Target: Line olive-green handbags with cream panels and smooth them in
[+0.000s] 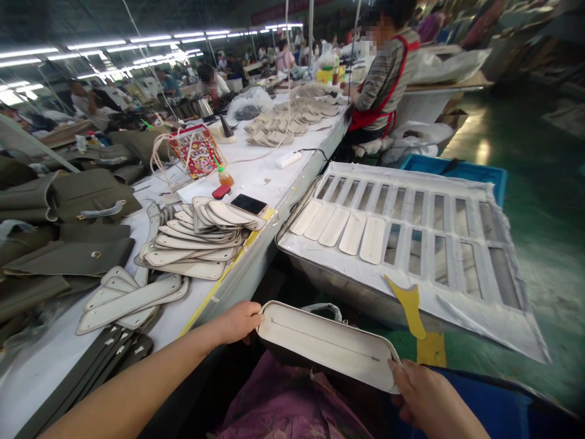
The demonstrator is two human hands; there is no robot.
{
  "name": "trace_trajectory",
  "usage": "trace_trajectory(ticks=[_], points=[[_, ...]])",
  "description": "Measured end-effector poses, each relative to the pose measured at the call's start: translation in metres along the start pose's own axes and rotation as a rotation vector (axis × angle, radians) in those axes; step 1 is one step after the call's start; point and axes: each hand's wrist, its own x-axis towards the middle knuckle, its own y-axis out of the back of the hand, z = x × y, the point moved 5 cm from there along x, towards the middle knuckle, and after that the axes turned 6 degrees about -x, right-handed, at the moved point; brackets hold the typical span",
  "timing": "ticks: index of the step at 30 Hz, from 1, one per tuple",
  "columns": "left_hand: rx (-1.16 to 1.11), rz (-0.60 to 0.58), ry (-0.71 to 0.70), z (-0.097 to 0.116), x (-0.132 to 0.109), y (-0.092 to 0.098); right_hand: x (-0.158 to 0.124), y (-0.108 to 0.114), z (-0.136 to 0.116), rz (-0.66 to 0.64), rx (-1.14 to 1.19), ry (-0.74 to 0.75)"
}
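Above my lap I hold a dark bag [326, 344], its long pale rounded panel facing up with a stitched line along the middle. A handle in clear wrap [325, 306] shows at its far side. My left hand [240, 322] pinches the left end of the bag, thumb on the rim. At the right end, my right hand [414, 385] grips the corner, its fingers partly hidden beneath. The lower body of the bag is mostly out of sight. Left of the bag, piled pale strips with metal studs [196, 235] lie on the white table [180, 311].
A slotted white rack [365, 259] stands at right, bearing several pale rounded pieces [333, 228] and a yellow tool-like piece [409, 302]. Olive bags [82, 256] cover the table's left side. A phone [249, 204] lies by the strips. A co-worker [388, 79] sits beyond.
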Motion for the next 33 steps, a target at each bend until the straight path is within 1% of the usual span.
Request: trace_trajectory(ticks=[3, 5, 9, 11, 14, 17, 19, 22, 27, 30, 33], points=[[0.125, 0.089, -0.050, 0.009, -0.002, 0.003, 0.000, 0.004, -0.002, 0.013, -0.074, 0.036], [0.169, 0.107, -0.077, 0.012, -0.003, 0.004, -0.001, 0.008, -0.005, 0.048, -0.168, 0.109], [0.167, 0.060, -0.120, 0.010, -0.006, 0.003, -0.004, 0.013, -0.010, 0.184, -0.358, 0.354], [0.143, 0.029, -0.142, 0.007, -0.006, 0.002, -0.004, 0.013, -0.008, 0.233, -0.413, 0.401], [0.109, 0.005, -0.159, 0.003, -0.005, 0.002, -0.002, 0.011, -0.004, 0.255, -0.444, 0.416], [0.098, 0.012, -0.127, 0.000, -0.002, 0.001, -0.001, 0.010, -0.004, 0.238, -0.441, 0.410], [0.123, 0.043, -0.095, 0.002, 0.000, 0.002, -0.002, 0.010, -0.006, 0.227, -0.427, 0.394], [0.206, 0.106, -0.072, 0.009, 0.001, 0.004, -0.003, 0.010, -0.010, 0.191, -0.393, 0.355], [0.323, 0.182, -0.069, 0.020, 0.001, 0.003, -0.003, 0.008, -0.009, 0.103, -0.296, 0.216], [0.343, 0.195, -0.090, 0.020, 0.000, 0.000, -0.002, 0.008, -0.010, 0.109, -0.314, 0.251], [0.331, 0.203, -0.114, 0.019, -0.003, -0.001, -0.004, 0.008, -0.011, 0.167, -0.372, 0.335]])
